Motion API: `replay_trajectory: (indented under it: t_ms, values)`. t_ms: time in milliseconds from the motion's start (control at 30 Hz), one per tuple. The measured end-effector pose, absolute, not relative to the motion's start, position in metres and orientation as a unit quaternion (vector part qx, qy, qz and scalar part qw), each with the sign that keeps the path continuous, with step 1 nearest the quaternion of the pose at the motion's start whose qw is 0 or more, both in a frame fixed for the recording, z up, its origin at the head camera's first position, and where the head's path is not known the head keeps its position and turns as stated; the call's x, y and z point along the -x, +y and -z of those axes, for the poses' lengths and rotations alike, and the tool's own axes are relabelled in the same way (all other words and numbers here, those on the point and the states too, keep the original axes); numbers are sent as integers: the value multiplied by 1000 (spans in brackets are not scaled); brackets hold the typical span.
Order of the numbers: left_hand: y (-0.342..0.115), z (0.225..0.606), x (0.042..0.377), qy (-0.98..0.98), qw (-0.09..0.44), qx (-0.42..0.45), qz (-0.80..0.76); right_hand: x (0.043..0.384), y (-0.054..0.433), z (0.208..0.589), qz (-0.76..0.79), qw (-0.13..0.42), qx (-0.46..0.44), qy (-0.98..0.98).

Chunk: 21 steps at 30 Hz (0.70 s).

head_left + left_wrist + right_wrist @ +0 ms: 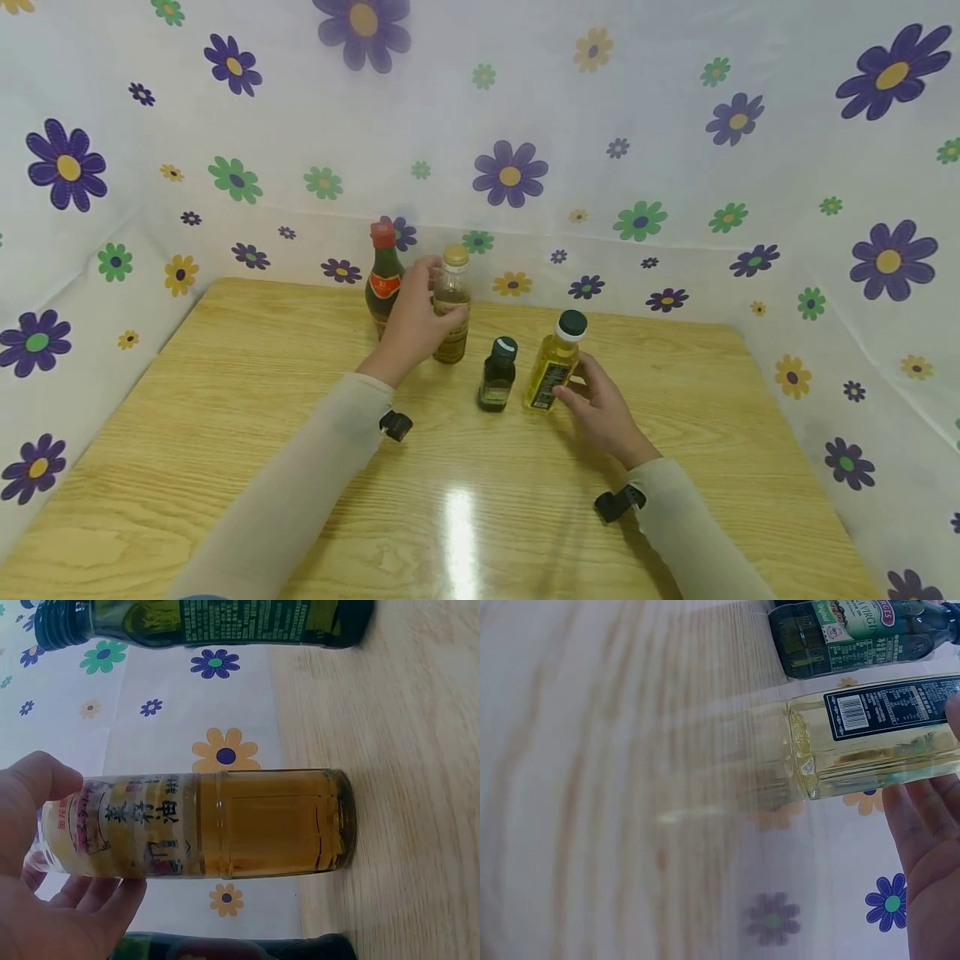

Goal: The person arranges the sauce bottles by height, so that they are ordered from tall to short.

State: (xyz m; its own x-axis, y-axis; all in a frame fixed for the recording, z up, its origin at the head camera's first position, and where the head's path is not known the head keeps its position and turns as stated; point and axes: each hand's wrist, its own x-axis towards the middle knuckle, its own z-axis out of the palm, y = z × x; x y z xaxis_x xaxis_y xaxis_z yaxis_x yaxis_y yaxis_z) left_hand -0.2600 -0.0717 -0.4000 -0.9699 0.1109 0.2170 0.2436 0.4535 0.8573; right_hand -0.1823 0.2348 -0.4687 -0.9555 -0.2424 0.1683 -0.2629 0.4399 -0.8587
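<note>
My left hand point(422, 321) grips the upper part of a clear bottle of amber oil point(270, 823) with a yellow cap, its thumb and fingers on opposite sides of the label. Just left of it stands a dark green bottle point(385, 271) with a red top and red label, partly hidden by that hand. With thumb and fingers, my right hand point(603, 408) holds a yellow oil bottle point(553, 367) that has a dark green cap and tilts slightly. Between the two held bottles is a small dark olive oil bottle point(855, 634), upright and untouched.
All the bottles are on a light wooden table point(420, 517). A white cloth with printed flowers point(540, 108) hangs behind it and along both sides. Small black cameras point(396, 425) are strapped to the wrists.
</note>
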Motion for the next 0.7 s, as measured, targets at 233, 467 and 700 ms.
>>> replay_trajectory:
  t_ms: [233, 467, 700]
  values:
    - [-68, 400, 258, -865, 95, 100, 483, 183, 237, 471, -515, 12, -157, -843]
    - [-66, 401, 258, -862, 112, 101, 484, 181, 236, 470, -516, 12, -157, -842]
    - [-64, 403, 259, -860, 131, 101, 482, 182, 234, 469, -523, 13, -162, -837]
